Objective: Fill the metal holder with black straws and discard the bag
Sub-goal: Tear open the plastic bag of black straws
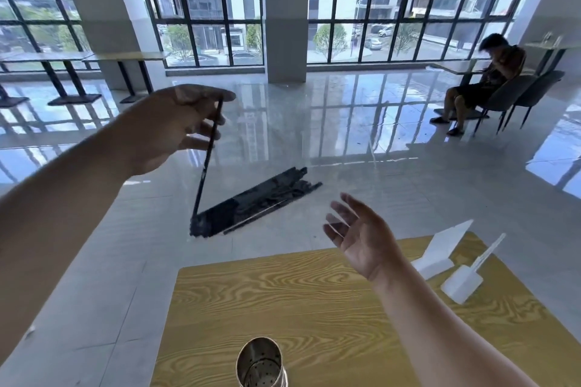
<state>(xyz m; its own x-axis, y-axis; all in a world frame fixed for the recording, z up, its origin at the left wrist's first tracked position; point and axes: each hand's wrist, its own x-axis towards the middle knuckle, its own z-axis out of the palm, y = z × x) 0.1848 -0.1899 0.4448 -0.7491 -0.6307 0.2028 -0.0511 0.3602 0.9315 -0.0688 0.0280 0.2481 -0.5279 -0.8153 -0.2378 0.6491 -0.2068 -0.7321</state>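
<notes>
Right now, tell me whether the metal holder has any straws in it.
No, the metal holder shows only its bare perforated inside; the black straws are outside it.

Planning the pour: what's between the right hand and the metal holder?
Only bare wooden table between right hand and metal holder, in the head view.

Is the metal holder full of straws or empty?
Empty: the metal holder shows its bare perforated inside; nothing stands in it.
</notes>
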